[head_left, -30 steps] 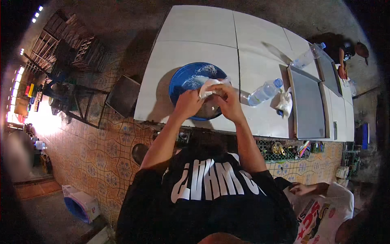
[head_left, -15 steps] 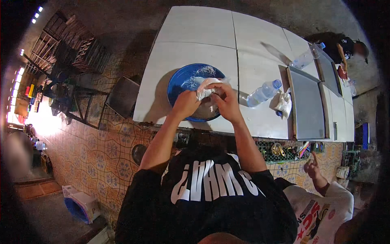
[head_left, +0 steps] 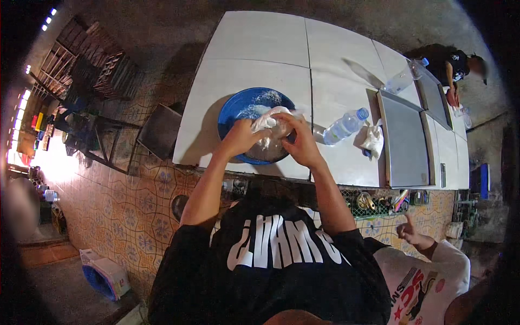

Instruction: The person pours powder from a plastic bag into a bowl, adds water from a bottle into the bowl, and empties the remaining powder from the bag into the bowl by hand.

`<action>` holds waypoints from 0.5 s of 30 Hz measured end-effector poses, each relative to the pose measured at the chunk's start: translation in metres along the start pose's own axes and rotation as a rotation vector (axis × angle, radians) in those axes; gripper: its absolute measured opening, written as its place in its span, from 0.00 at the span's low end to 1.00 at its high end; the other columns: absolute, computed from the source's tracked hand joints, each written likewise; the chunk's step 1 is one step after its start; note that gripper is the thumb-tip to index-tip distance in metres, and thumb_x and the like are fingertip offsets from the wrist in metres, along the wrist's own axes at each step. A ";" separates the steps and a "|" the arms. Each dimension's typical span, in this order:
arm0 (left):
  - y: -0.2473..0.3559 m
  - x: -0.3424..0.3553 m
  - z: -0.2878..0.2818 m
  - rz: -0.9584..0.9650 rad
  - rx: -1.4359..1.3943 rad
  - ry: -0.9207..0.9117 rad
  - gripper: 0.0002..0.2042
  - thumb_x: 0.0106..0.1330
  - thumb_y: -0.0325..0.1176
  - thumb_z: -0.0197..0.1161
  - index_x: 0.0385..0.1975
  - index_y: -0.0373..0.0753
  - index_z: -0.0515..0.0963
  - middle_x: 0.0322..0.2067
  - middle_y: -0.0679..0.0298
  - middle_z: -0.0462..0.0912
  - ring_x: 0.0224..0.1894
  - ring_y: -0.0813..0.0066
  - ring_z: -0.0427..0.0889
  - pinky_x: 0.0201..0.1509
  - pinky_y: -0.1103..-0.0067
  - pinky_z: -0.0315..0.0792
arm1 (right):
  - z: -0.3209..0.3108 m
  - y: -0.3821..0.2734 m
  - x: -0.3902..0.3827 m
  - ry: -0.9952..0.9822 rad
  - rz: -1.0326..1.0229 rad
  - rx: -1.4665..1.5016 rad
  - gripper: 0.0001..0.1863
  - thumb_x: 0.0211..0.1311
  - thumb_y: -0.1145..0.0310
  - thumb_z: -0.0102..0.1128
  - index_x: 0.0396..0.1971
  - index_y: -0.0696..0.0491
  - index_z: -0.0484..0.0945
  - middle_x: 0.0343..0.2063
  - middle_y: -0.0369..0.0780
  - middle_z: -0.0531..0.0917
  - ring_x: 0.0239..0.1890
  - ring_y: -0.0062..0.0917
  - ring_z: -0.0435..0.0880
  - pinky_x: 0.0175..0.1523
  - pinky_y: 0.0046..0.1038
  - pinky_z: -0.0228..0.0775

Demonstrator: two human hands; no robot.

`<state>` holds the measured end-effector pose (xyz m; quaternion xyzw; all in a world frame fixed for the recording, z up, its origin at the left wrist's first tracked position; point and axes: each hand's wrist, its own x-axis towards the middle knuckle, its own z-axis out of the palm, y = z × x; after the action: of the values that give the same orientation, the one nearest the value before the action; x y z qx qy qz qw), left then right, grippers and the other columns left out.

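Both my hands are over a round blue basin (head_left: 229, 112) on the white tiled table. Between them is a crumpled white plastic bag (head_left: 266, 120), partly see-through where it hangs into the basin. My left hand (head_left: 242, 137) grips the bag's left side, its fingertips tucked into the folds. My right hand (head_left: 303, 142) curls round the right side, with thumb and fingers on the plastic. White powder (head_left: 267, 98) coats the basin's far inner wall. What lies in the bottom of the basin is mostly hidden by the bag and my hands.
Right of the basin stand a clear water bottle (head_left: 346, 125) and a white bundle (head_left: 373, 142). Beyond them lie grey metal trays (head_left: 407, 143) and another bottle (head_left: 403, 80). A co-worker's hand (head_left: 410, 232) is raised at the lower right; another person (head_left: 460, 65) works at the far right.
My hands have moved a little apart, and the bag between them looks more spread. The whole view has shifted slightly to the left. The co-worker's raised hand is lower.
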<state>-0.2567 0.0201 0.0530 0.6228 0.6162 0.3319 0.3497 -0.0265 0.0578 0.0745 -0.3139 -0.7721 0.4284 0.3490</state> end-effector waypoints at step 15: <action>0.016 -0.005 0.005 -0.117 0.115 -0.051 0.19 0.62 0.41 0.74 0.39 0.27 0.84 0.31 0.37 0.85 0.41 0.40 0.88 0.45 0.59 0.79 | 0.008 0.003 0.008 0.087 -0.014 0.133 0.25 0.56 0.82 0.70 0.55 0.51 0.82 0.53 0.44 0.81 0.59 0.39 0.80 0.66 0.36 0.71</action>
<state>-0.2443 0.0149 0.0644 0.6132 0.6603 0.2590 0.3478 -0.0369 0.0614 0.0710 -0.3029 -0.7281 0.4623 0.4055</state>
